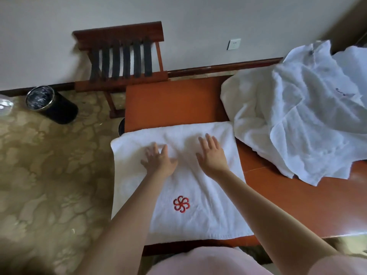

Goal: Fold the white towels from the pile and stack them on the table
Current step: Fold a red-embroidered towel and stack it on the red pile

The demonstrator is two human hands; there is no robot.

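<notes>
Step in hand, as judged: smoothing one towel (200, 221) flat before the next fold. It lies at the near left corner of the surface (174, 102), its left side at the left edge, with the red emblem (181, 204) face up toward the near edge. The left hand (158, 158) and right hand (212, 154) rest side by side on the towel's far half, palms down, fingers straight and apart, gripping nothing. The unfolded pile (297, 116) sits crumpled along the right side toward the far edge, just beside the towel. No finished stack is visible. The next move probably calls for pinching one edge and carrying it across evenly, corners matched.
</notes>
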